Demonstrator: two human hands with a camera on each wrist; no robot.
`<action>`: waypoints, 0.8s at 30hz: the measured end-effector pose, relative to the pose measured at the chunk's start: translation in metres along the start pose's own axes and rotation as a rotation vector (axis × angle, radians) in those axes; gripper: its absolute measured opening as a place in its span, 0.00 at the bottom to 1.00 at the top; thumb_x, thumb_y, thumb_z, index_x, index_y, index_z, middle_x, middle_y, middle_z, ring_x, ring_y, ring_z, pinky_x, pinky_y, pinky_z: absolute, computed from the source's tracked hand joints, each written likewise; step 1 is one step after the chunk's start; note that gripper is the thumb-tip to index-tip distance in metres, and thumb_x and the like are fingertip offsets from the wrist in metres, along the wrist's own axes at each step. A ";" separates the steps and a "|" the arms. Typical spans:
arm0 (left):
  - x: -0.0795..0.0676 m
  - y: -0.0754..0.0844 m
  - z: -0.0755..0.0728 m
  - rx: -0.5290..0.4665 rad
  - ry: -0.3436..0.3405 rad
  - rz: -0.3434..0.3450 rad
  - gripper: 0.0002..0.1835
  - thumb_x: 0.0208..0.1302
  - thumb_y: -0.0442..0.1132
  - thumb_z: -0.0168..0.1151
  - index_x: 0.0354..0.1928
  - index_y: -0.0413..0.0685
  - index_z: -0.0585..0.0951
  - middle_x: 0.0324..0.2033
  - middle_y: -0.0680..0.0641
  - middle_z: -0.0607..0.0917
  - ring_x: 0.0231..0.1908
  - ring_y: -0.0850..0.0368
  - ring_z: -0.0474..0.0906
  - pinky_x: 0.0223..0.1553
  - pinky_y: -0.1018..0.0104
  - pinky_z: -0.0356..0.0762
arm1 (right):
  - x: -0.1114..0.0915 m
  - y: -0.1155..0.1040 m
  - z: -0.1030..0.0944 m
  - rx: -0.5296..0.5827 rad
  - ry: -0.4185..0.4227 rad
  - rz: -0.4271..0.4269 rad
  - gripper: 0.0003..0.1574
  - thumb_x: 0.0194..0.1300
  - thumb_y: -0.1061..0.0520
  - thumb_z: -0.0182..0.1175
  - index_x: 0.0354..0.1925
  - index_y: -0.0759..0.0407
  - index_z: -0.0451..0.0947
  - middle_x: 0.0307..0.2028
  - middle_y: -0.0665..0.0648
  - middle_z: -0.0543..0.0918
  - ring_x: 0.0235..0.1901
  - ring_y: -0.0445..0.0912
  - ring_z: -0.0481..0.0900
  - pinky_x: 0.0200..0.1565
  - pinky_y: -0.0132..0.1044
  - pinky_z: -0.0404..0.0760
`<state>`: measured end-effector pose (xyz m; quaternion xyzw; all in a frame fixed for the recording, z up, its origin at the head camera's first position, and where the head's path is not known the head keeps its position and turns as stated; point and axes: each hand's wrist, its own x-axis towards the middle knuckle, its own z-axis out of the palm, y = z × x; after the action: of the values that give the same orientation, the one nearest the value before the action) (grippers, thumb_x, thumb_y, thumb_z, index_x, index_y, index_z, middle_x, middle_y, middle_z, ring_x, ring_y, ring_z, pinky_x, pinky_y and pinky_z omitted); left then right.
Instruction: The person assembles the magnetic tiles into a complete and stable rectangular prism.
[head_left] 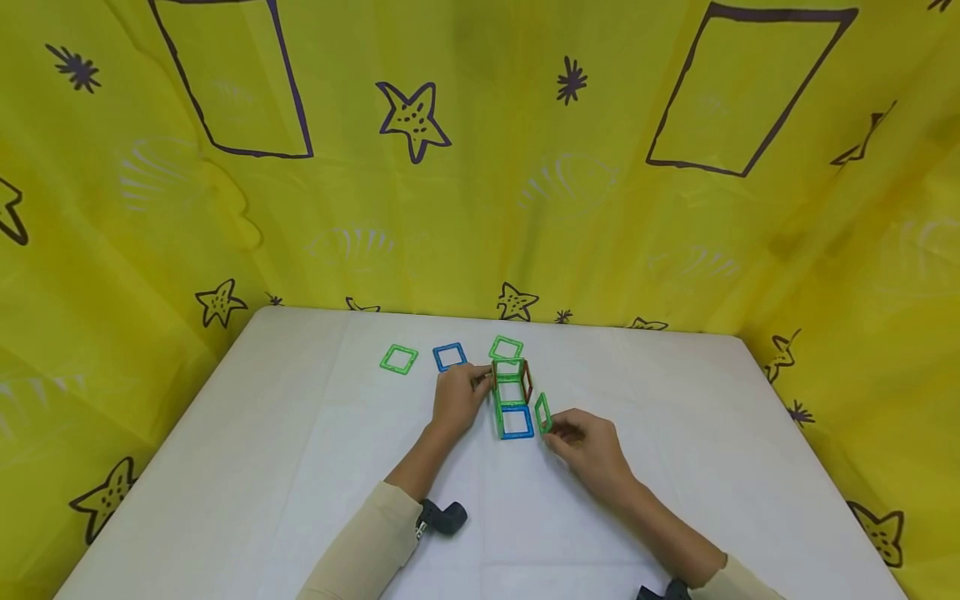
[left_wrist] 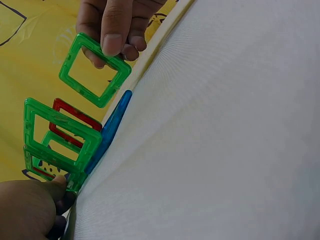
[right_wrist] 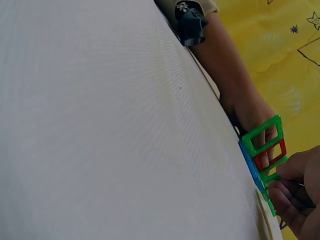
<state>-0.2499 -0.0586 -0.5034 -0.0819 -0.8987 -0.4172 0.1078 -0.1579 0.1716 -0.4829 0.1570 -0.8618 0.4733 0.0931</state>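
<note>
The smooth white bench point(head_left: 480, 533) is under both hands. The right hand point(head_left: 588, 450) pinches one shiny, see-through green square point(left_wrist: 82, 91) with a hole in the middle. Just left of it is a little build point(head_left: 510, 405) of hollow squares: one blue, plus green and red ones that overlap too much to count. The left hand point(head_left: 456, 398) pinches the build's left side. Past that hand lie two loose squares, one blue point(head_left: 447, 347) and one green point(head_left: 405, 349). Farthest ahead hangs wrinkly yellow cloth point(head_left: 480, 200).
</note>
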 end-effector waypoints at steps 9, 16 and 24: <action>0.000 -0.001 0.000 -0.015 -0.004 0.000 0.13 0.71 0.38 0.71 0.55 0.44 0.89 0.42 0.48 0.92 0.41 0.57 0.85 0.42 0.61 0.81 | 0.001 -0.002 0.004 0.035 -0.001 -0.034 0.10 0.59 0.73 0.74 0.39 0.64 0.87 0.34 0.56 0.88 0.33 0.44 0.84 0.37 0.32 0.84; 0.000 -0.001 0.000 -0.003 0.002 0.010 0.13 0.71 0.38 0.71 0.54 0.44 0.89 0.42 0.49 0.92 0.44 0.56 0.86 0.44 0.60 0.81 | 0.002 -0.001 0.007 0.028 -0.010 -0.020 0.12 0.58 0.73 0.75 0.40 0.65 0.87 0.34 0.52 0.88 0.33 0.44 0.84 0.37 0.33 0.84; -0.001 0.002 -0.001 0.006 -0.002 0.029 0.12 0.70 0.38 0.72 0.52 0.44 0.90 0.40 0.49 0.92 0.41 0.57 0.85 0.44 0.60 0.81 | 0.001 -0.002 0.009 0.021 -0.007 -0.021 0.11 0.59 0.73 0.74 0.41 0.66 0.87 0.34 0.53 0.88 0.33 0.44 0.84 0.37 0.33 0.84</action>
<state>-0.2480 -0.0586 -0.5019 -0.0951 -0.8987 -0.4127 0.1134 -0.1586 0.1626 -0.4856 0.1689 -0.8553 0.4809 0.0934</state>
